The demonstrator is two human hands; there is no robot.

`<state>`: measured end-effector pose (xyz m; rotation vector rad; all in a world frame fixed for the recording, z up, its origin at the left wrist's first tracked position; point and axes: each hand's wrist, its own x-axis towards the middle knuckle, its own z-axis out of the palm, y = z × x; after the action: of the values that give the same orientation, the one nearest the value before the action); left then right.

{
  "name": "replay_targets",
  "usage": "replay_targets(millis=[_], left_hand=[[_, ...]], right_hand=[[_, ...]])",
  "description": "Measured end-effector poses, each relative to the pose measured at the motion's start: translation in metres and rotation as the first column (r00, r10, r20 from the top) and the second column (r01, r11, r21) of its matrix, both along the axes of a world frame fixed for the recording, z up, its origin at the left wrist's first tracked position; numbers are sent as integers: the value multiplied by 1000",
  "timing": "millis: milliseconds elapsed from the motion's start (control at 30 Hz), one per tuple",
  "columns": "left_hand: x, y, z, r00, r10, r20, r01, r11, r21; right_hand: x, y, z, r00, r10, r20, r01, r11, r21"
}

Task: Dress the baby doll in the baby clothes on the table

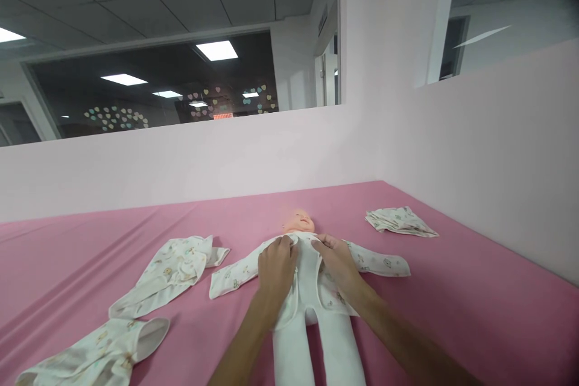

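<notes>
A baby doll (298, 221) lies on its back with its head away from me, its body and legs in plain white. Around its arms and sides is a white printed baby jacket (384, 264), open down the front with both sleeves spread out. My left hand (278, 262) is closed on the jacket's left front edge near the neck. On the opposite edge, my right hand (337, 259) pinches the cloth between thumb and fingers. The doll's white front shows between my hands. My fingers cover parts of the jacket's edges.
A pink sheet (203, 338) covers the surface under the doll. Crumpled printed baby clothes (176, 268) lie to the left, with another printed garment (104, 353) nearer me. A folded printed cloth (400, 221) sits at the right. White walls (271, 157) with windows stand behind and right.
</notes>
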<state>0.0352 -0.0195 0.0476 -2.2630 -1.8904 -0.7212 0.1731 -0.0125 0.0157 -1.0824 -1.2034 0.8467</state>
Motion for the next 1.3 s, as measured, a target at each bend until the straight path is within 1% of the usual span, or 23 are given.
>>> replay_targets(millis=[67, 133, 200, 400, 600, 800, 933, 1033, 1200, 1300], left_hand=[[2, 0, -3, 999, -19, -34, 20, 1000, 17], [3, 0, -5, 997, -34, -67, 36, 999, 21], [4, 0, -6, 996, -46, -81, 48, 999, 25], [5, 0, -7, 993, -50, -111, 52, 999, 17], [5, 1, -10, 992, -76, -103, 78, 997, 11], [5, -1, -8, 991, -91, -95, 89, 996, -26], [5, -2, -7, 990, -99, -104, 96, 995, -32], [5, -3, -6, 989, -106, -103, 103, 994, -37], [5, -4, -8, 992, -110, -62, 107, 993, -48], [2, 0, -8, 986, -152, 60, 155, 987, -41]], right_hand=[[0, -3, 1, 997, 54, -55, -57, 996, -69], [-2, -6, 3, 993, 80, -90, -88, 991, -97], [-4, -9, 4, 992, 89, -93, -97, 992, -82], [-9, -8, 3, 996, 80, -29, -80, 997, 13], [-14, -13, 4, 998, 40, 58, -41, 999, 24], [-18, -17, 2, 995, -27, 99, 26, 999, 19], [-18, -16, 1, 995, -15, 99, 11, 999, 36], [-19, -17, 1, 992, -21, 127, 12, 998, 69], [-20, -21, -2, 973, -42, 226, 10, 990, 137], [-20, -22, -3, 963, -44, 267, 2, 988, 157]])
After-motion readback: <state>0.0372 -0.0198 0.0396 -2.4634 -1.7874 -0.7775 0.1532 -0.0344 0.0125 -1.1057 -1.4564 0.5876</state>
